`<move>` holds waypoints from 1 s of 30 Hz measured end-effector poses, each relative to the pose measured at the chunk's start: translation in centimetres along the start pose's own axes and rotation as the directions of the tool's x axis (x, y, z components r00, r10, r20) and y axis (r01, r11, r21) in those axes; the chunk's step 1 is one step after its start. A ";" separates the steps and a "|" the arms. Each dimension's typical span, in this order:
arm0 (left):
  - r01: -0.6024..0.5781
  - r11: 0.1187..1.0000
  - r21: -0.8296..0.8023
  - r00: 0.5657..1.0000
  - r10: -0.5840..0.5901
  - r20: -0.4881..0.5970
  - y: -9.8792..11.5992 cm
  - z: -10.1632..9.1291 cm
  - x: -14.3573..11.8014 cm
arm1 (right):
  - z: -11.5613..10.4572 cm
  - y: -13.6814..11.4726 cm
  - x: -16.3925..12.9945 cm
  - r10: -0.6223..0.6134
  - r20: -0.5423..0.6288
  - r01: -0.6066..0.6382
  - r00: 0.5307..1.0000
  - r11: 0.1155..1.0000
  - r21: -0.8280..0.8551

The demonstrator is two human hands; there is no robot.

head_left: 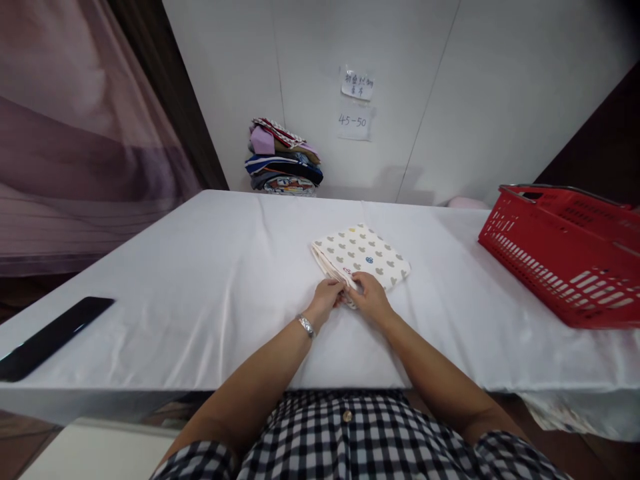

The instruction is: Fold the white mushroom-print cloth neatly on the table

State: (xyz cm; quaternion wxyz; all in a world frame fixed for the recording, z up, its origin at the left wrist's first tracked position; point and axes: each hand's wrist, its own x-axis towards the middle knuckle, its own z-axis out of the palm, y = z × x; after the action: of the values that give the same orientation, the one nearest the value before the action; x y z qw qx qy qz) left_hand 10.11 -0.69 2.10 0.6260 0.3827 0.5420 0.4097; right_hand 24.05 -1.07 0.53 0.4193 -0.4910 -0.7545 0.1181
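Note:
A folded white cloth (363, 250) with grey, blue and yellow mouse-head shapes lies on the table in front of me, its layered edges facing left and toward me. My left hand (327, 293), with a silver bracelet at the wrist, pinches the near corner of the cloth. Beside it, my right hand (371, 297) grips the same corner, thumb on top and touching the printed face. The two hands' fingertips meet at that corner, and part of the cloth beneath them is hidden.
The table wears a white satin tablecloth (200, 287). A red plastic basket (560, 257) stands at the right. A black phone-like slab (55, 337) lies near the left edge. Folded fabrics (284, 160) are stacked by the back wall, where paper notes (356, 120) hang.

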 end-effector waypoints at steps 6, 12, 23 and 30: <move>-0.007 1.000 0.006 1.000 0.007 -0.019 0.0 0.0 0.2 | -0.2 0.1 0.0 0.004 0.022 -0.004 1.000 1.000 0.014; -0.009 1.000 -0.005 1.000 0.009 -0.001 -0.3 -0.1 0.2 | -0.4 0.0 0.1 0.069 0.027 -0.070 0.997 0.996 0.052; -0.008 1.000 0.017 1.000 0.008 -0.008 0.2 0.1 0.4 | -0.7 0.1 0.0 0.068 0.015 -0.069 0.998 0.987 0.146; -0.032 0.998 0.059 0.991 0.039 -0.124 0.9 1.1 0.3 | -0.5 0.2 0.1 0.037 0.055 -0.040 0.998 0.998 0.046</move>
State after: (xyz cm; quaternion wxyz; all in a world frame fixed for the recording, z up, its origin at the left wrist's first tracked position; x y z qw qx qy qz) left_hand 11.14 -0.08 2.95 0.5723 0.3834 0.5848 0.4283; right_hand 24.55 -1.05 0.81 0.4080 -0.4921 -0.7528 0.1571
